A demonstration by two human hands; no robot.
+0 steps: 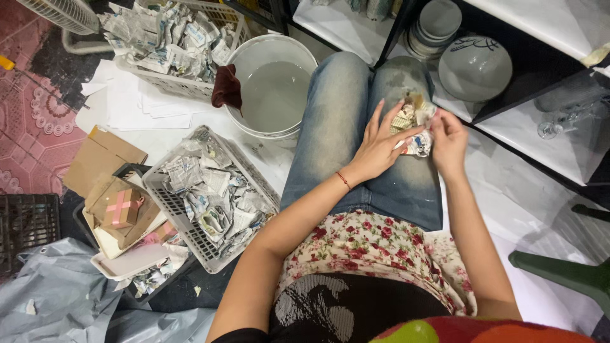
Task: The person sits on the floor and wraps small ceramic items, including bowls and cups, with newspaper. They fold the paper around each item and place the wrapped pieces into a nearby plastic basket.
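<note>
Here, left hand (380, 145) and right hand (448, 138) fingers gripping crumpled newspaper (414, 124) over lap, white-papered floor (508, 190), baskets nearby.

floor: pink patterned tiles (38, 121) seen at the left, mostly covered over with white paper sheets (136, 105)
shelving: a black-framed shelf unit (508, 105) set along the top right, lined with white boards
stacked on it: grey plates (435, 25) and a big grey bowl (475, 67)
lower left: grey plastic sheeting (57, 298) spread out, a black crate (28, 228) beside it
light: even and indoor, no window seen
</note>
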